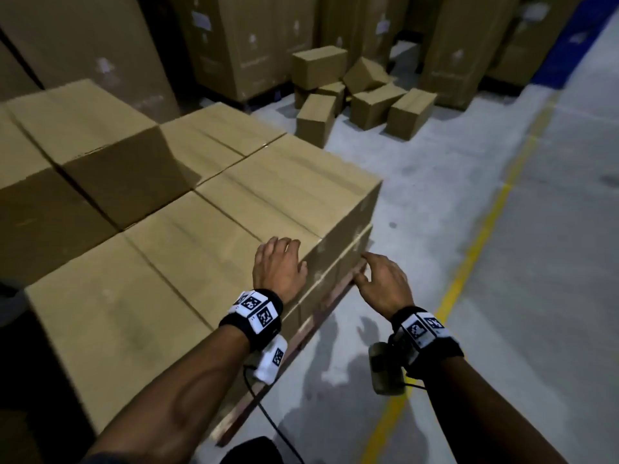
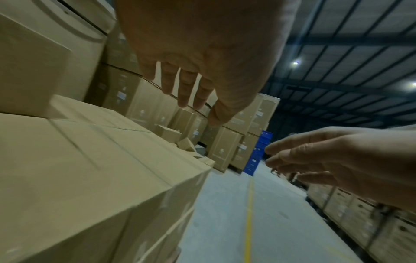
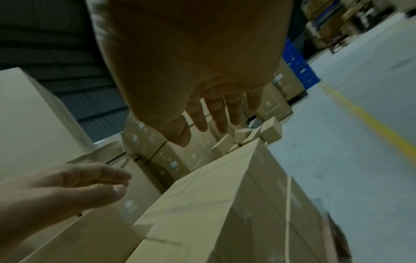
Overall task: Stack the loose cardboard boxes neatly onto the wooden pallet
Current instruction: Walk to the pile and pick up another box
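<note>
Many tall cartons [image 1: 234,45]: stand along the back wall, white labels on them too blurred to read
Stacked boxes [image 1: 187,236]: two layers on the wooden pallet [image 1: 338,296], some higher at the left
Loose boxes [image 1: 365,95]: heap on the floor [image 1: 502,229], well apart from the pallet
Left hand [image 1: 278,266]: fingers relaxed, above the top corner box, holds nothing
Right hand [image 1: 385,283]: fingers spread, beside the stack, holds nothing
Wristbands [image 1: 256,311]: black-and-white square codes, no readable words

Brown boxes [image 1: 187,236] stacked on pallet [image 1: 321,316] — others [image 1: 361,95] loose
</note>
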Tool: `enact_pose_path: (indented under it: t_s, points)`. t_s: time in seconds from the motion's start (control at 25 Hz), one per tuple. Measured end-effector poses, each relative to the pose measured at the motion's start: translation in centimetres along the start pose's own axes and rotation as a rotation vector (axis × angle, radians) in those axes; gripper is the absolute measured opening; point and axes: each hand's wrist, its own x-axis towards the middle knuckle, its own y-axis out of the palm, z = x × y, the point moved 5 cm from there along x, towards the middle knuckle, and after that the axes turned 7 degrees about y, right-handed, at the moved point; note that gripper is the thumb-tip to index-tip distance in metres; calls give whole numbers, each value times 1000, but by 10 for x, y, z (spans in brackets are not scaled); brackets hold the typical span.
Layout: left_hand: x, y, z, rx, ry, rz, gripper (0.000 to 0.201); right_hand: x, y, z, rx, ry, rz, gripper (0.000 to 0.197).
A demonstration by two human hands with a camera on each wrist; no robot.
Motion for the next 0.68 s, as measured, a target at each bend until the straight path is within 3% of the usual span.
enact_pose_path:
  t_s: [0.28, 0.48, 0.68]
  points:
    - [122, 68, -155, -53, 229, 69, 49, 58, -88, -141, -14, 177, -109, 54]
    - [267, 120, -256, -111, 369, 87, 49, 173, -164, -227, -79, 278, -187, 55]
    - [418, 124, -345, -105, 462, 75, 48, 287, -245, -279, -116, 312, -219, 55]
